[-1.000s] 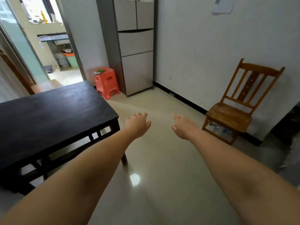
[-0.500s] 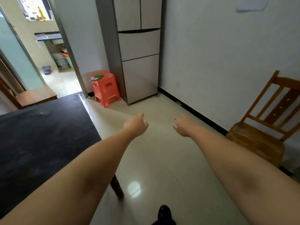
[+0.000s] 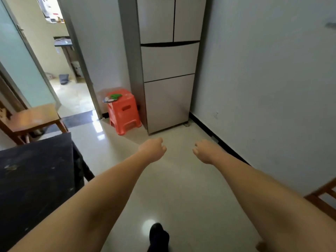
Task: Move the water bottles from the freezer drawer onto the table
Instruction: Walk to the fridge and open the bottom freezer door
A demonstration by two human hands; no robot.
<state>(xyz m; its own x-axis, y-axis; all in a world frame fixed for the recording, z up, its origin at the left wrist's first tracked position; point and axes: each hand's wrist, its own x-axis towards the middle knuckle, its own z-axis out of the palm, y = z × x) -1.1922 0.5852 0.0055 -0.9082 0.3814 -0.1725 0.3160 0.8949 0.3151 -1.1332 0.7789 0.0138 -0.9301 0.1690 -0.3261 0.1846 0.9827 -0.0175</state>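
Left hand (image 3: 152, 150) and right hand (image 3: 205, 151), both loosely curled and holding nothing, outstretched above floor (image 3: 174, 188) toward fridge (image 3: 169, 70) with freezer drawer (image 3: 168, 100) closed, bottles unseen; dark worktop (image 3: 34, 179) at left, orange stool (image 3: 123, 111) beside fridge.

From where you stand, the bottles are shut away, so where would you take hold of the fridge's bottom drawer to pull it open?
Probably at the top edge of the bottom drawer, in the dark seam under the middle drawer. The front is flat with no handle showing, so a grip from the front and above, fingers hooked over that edge, looks best. Both the left hand and right hand are free.
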